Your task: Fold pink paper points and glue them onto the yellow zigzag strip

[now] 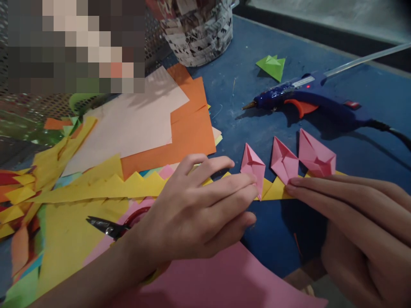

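Your left hand (pixel 195 209) lies flat, fingers pressing the yellow zigzag strip (pixel 128 186) to the tabletop (pixel 276 239); your right hand (pixel 349 205), fingers together, pins its end. Next pink petal (pixel 253 167) needs aligning, I reckon.

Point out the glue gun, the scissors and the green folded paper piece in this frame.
glue gun (pixel 289 95): head view, on the blue barrel just above the orange trigger.
scissors (pixel 104 226): head view, on the dark blades left of the left wrist.
green folded paper piece (pixel 272 65): head view, on its middle fold.
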{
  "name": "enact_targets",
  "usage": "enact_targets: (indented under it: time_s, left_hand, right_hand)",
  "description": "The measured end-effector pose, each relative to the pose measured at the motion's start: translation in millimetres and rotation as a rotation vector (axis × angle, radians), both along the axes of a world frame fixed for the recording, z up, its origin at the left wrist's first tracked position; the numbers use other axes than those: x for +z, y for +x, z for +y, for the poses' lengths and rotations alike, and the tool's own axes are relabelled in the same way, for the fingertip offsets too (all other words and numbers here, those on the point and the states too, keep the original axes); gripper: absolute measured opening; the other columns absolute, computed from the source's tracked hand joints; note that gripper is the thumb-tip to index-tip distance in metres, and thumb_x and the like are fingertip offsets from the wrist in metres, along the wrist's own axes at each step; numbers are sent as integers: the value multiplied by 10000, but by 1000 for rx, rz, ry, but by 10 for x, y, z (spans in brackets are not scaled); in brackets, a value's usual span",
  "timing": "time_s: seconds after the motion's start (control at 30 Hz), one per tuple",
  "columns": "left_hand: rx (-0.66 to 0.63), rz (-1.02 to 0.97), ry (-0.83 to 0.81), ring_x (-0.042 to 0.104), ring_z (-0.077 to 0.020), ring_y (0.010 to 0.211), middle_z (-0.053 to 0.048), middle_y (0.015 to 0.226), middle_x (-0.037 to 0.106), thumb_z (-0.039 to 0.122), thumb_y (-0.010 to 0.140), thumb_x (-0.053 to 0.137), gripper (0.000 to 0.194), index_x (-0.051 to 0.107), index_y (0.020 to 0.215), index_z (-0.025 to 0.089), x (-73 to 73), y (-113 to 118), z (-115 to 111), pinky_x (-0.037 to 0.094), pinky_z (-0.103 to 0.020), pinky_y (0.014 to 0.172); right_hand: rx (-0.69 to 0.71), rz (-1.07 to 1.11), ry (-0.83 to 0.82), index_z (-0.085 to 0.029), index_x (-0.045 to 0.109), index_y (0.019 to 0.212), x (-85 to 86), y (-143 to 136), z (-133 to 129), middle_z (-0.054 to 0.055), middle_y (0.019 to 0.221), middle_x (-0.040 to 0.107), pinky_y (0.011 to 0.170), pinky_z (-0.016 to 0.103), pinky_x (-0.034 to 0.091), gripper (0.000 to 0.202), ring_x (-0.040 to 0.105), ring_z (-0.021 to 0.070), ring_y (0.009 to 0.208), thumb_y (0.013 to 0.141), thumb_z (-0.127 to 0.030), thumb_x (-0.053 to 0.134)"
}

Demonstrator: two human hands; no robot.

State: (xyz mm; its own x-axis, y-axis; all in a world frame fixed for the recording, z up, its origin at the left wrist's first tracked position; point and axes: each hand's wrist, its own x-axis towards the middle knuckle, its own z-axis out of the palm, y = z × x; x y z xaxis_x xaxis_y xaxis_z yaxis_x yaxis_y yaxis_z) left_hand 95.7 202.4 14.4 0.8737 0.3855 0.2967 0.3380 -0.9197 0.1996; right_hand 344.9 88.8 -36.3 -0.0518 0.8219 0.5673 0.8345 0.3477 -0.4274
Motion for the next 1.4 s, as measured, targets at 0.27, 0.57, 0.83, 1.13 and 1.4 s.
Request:
enact_targets:
  time_s: [0.27,0.57,0.83,1.13,1.4]
  left_hand:
    - [-16,-30,-21,661,-303,1267,-30,1364,815,317,1136,598,257,751,1265,155,-32,5,-22,500,-471,1028]
    - [-10,-28,-49,673,-306,1234,-54,1376,806,296,1126,598,260,743,1278,142,-67,0,-25,565,-490,1063]
    - [-14,-41,-63,691,-320,1246,-43,1392,801,276,1101,642,265,739,1307,140,-82,5,-18,570,-506,1048]
    - [1,-17,-24,700,-325,1260,-31,1393,802,292,1108,633,272,732,1318,150,-77,24,-33,567,-499,1027]
    - [-5,-8,-30,690,-319,1274,-29,1407,797,301,1112,619,271,734,1311,157,-75,4,-22,574,-496,1037]
  right_hand:
    - [23,15,-19,-267,807,1232,45,48,1,15,1244,826,1031,424,610,471,772,243,1147,926,-9,559]
    - [-57,95,-29,-296,825,1155,82,-59,60,3,1171,842,993,440,599,445,783,245,1108,941,-10,559]
    - [-8,37,-40,-307,831,1144,75,18,59,-13,1168,844,989,428,599,410,788,227,1086,959,-68,553]
    - [-114,115,-32,-318,841,1068,111,-107,28,-9,1111,851,999,460,608,379,796,240,1068,986,-87,551]
    - [-122,105,-79,-306,842,1081,80,-104,45,-4,1162,846,1041,467,597,378,785,245,1128,994,-100,539]
